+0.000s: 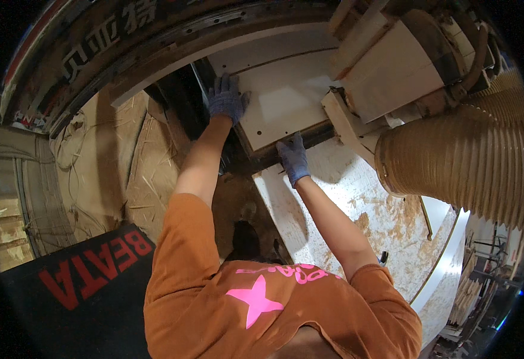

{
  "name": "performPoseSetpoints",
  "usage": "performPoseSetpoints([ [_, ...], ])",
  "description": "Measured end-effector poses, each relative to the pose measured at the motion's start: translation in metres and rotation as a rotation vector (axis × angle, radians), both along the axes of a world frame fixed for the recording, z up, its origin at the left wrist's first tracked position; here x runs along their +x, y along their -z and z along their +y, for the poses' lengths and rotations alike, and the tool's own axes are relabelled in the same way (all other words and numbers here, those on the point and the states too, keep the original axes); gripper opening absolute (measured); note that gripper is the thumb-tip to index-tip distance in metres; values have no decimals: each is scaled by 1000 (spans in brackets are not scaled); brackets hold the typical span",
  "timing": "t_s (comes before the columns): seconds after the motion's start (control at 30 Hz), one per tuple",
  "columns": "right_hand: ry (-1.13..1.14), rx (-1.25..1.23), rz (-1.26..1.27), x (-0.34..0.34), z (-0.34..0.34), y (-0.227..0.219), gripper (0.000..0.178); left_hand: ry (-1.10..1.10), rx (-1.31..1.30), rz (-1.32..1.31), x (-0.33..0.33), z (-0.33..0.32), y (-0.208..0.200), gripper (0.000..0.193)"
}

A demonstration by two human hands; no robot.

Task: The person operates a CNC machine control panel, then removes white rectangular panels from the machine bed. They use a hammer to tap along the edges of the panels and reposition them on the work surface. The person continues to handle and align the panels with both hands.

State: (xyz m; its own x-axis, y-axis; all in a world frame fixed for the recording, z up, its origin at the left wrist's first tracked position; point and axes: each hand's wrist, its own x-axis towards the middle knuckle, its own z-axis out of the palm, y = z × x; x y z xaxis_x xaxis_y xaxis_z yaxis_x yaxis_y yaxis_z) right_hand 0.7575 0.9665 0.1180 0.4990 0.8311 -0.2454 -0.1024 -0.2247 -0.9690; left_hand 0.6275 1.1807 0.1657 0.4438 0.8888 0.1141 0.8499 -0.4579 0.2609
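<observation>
A white panel [280, 102] with a few small drilled holes lies flat on the dark machine bed ahead of me. My left hand [226, 103], in a grey-blue glove, rests on the panel's left edge with its fingers apart and stretched forward. At the near edge, my right hand [294, 158] in a matching glove has its fingers extended against the panel's border. Neither hand is wrapped round anything. Behind this panel runs a dark slit, with another white strip [262, 49] beyond it.
To the right, a large ribbed dust hose [453, 164] hangs near a boxy machine head [393, 72]. Below it is a white sheet [363, 197] strewn with sawdust. A dark beam [112, 51] crosses the far left. Dusty brown sheeting [106, 161] and a black cabinet [76, 305] lie left.
</observation>
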Motion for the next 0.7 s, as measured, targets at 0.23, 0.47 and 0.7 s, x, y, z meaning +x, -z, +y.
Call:
performPoseSetpoints([
  [0.23, 84, 56, -113, -3, -3, 8, 71, -37, 4, 83, 6, -1, 2, 72],
  [0.47, 82, 76, -72, 2, -2, 24, 71, -22, 33, 12, 3, -4, -1, 71],
  [0.7, 51, -61, -154, 2, -5, 11, 79, 64, 164, 39, 12, -3, -1, 66],
])
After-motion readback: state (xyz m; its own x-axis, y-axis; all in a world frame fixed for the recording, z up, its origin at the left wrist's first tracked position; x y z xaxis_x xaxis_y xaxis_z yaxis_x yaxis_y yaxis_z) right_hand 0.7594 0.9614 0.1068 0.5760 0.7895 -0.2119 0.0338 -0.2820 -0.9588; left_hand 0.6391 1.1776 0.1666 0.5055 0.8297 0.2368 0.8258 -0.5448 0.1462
